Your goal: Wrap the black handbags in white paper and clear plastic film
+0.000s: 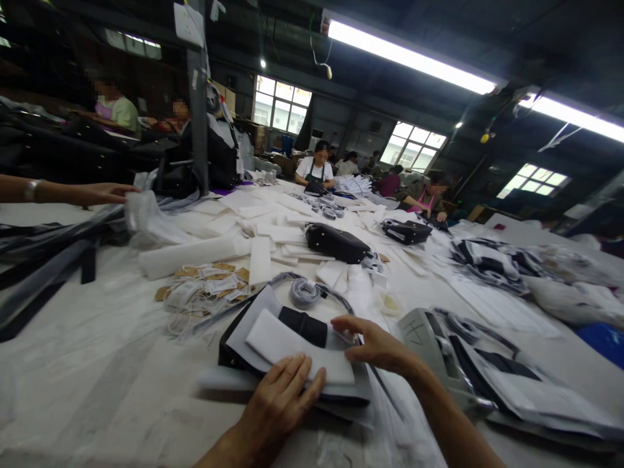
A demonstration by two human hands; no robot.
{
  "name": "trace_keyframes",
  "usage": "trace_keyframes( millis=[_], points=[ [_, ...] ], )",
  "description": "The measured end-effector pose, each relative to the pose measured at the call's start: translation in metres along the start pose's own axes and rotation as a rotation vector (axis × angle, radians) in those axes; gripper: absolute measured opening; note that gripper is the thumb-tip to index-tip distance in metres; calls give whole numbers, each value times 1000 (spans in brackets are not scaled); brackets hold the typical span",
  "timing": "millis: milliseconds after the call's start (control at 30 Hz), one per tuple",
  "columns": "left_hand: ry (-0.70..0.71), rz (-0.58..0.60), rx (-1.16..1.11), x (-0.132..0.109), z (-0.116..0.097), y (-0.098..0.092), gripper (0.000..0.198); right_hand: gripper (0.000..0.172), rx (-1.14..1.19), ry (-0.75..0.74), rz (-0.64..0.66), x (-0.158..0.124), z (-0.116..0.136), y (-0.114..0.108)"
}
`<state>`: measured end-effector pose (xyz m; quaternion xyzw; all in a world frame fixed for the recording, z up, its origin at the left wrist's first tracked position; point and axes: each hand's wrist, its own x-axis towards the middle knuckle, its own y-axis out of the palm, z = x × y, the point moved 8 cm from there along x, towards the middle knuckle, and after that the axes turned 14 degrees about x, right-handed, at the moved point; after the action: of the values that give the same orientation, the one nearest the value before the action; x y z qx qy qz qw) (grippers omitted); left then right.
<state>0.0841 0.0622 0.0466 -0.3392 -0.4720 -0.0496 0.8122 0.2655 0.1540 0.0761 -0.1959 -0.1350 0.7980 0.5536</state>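
Observation:
My left hand [288,396] lies with fingers stretched out over the front edge of a white foam sheet [302,348]. The sheet rests on a black handbag [234,354] lying flat, with pale wrapping paper between them. A black strap or flap piece [305,325] shows just behind the foam. At the bag's right side is my right hand [373,341], thumb and forefinger apart, the thumb by the foam's right end. Its other fingers are partly hidden. A coiled, wrapped strap [305,292] sits at the bag's far side.
Paper tags with strings [209,286] lie to the left, near loose foam sheets [263,260]. Right stand a grey box-like device [429,344] and another papered bag [526,383]. More black bags [336,242] lie beyond. A co-worker's hand [110,193] touches plastic wrap at far left.

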Motion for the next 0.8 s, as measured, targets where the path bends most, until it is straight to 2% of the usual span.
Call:
trace_keyframes(
  millis=[133, 300, 400, 500, 667, 800],
  points=[
    [-22, -14, -15, 1, 1, -2, 35, 72, -126, -34, 67, 1, 0, -2],
    [-32, -27, -20, 1, 1, -3, 35, 84, -445, -94, 126, 6, 3, -2],
    [-34, -34, -8, 0, 0, -1, 34, 84, -580, -131, 174, 9, 4, -1],
    [-47, -45, -16, 0, 1, -2, 35, 70, -703, -146, 181, 16, 7, -2],
    [-60, -49, -42, 0, 1, -1, 36, 27, -741, -126, 124, 34, 18, -13],
    [-37, -12, -28, -5, -2, 4, 34, 14, -672, -175, 24, 41, 32, -21]
  ],
)
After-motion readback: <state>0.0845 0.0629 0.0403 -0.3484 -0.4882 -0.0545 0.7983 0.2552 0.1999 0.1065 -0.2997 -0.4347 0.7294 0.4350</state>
